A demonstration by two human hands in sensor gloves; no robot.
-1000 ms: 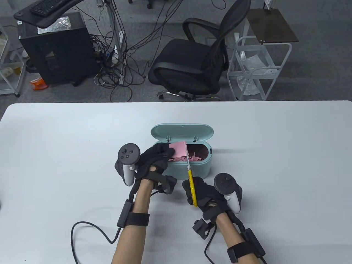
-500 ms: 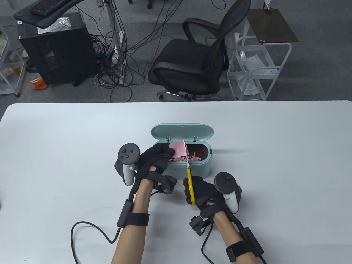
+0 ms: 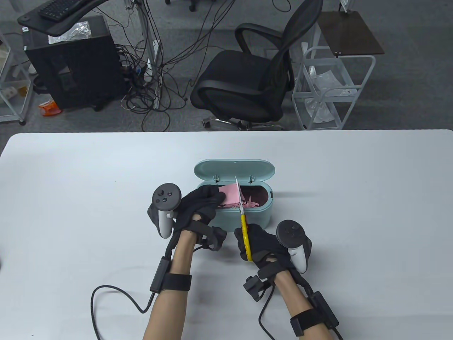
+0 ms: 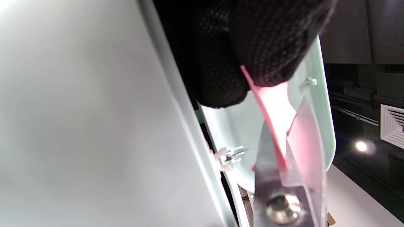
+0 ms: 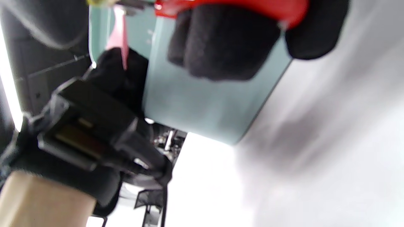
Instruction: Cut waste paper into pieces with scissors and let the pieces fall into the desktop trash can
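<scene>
A: Where's the paper [image 3: 229, 194]?

B: Pink sheet, held over the bin's [image 3: 258, 216] mouth, L side. Left hand [image 3: 198, 209] pinches it: L wrist view shows the fingertips [image 4: 268, 47] clamped on its edge.

A: Scissors [image 3: 244, 226]?

B: Right hand [image 3: 262, 244] grips the yellow handle, fingers curled thru the loops. R wrist view shows a red loop w/ fingers [image 5: 221, 41] wrapped round it. Blades point away from the person, tips up by the lid [image 3: 234, 169], running along the sheet's R edge. In L wrist view the blades sit on either side of the paper, pivot screw at the bottom, so they're in the sheet.

A: Bin state?

B: Mint green, oval, lid hinged open & standing up at the back. Pink scraps [image 3: 247, 203] already inside. It stands mid-table [image 3: 354, 212], just ahead of both hands.

A: Any writing or brand?

B: None legible. Small pale marks on the bin's front wall in R wrist view, too blurred to read.

A: Other stuff?

B: Behind the table: black office chair [image 3: 247, 81], white wire cart [image 3: 329, 92], black PC tower [image 3: 74, 67] w/ cables on the floor.
</scene>
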